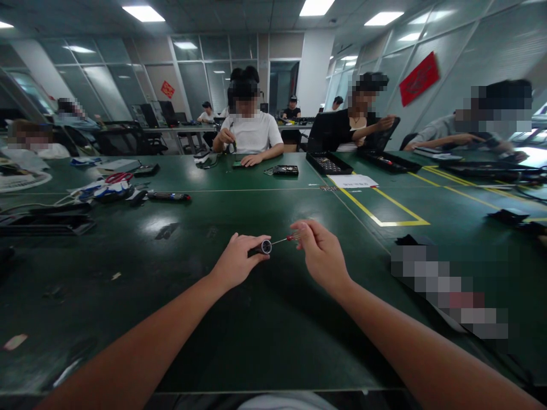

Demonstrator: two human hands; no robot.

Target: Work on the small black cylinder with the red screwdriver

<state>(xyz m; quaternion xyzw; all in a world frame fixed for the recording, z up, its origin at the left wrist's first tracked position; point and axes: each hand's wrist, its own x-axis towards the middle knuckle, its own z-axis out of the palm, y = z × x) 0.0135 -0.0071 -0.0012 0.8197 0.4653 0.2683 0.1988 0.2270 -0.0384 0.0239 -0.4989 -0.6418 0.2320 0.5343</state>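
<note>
Between thumb and fingers, my left hand [235, 262] grips a short dark cylinder [265, 246] with a silvery ring around its open end. That end faces right, and most of the body is hidden by the fingers. My right hand [323, 256] is closed on a small screwdriver [292, 237] with a red handle and a thin metal shaft. Its shaft points left, with the tip at the ringed end; I cannot tell whether it reaches inside. Both hands are above the green table [273, 341].
Red-handled scissors [119, 177], a dark pen-like tool [168, 196] and a black tray [47, 223] lie on the left. A partly pixelated package [444, 290] lies to my right. Across the table, a person in a white shirt [256, 134] works near black parts trays [328, 164].
</note>
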